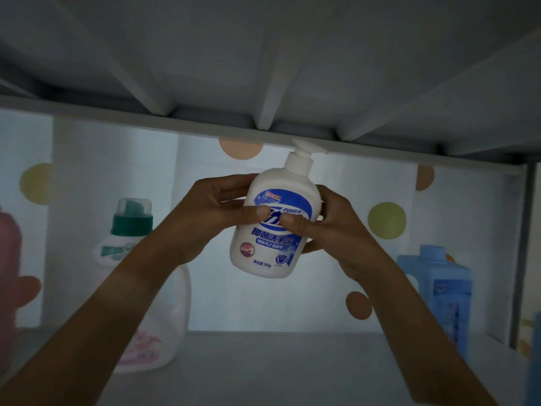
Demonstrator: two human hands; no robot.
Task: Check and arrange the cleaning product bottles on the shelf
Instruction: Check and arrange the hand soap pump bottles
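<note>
The scene is framed by a grey shelf (263, 364), whose board is seen below and whose upper tier, ribbed underneath, spans the top of the view. Behind it a pale backdrop (117, 159) printed with coloured dots is seen. At the left, a large white detergent bottle (164, 323) with a green collar and a clear cap is stood on the board, partly hidden by the left forearm. At the right edge, a blue rectangular bottle (442, 291) with a blue cap is stood upright on the board. At the far left a pink bottle (10, 259) is only partly in view.

In the middle, a white pump bottle of hand wash (275, 230) with a blue label is held up in the air, well clear of the board, tilted slightly to the right, its pump head near the upper tier's edge. It is gripped from the left by the left hand (213, 215), fingers curled behind and thumb pressed on the label. It is gripped from the right by the right hand (330, 230), with the thumb laid across the label beside the other thumb.
</note>
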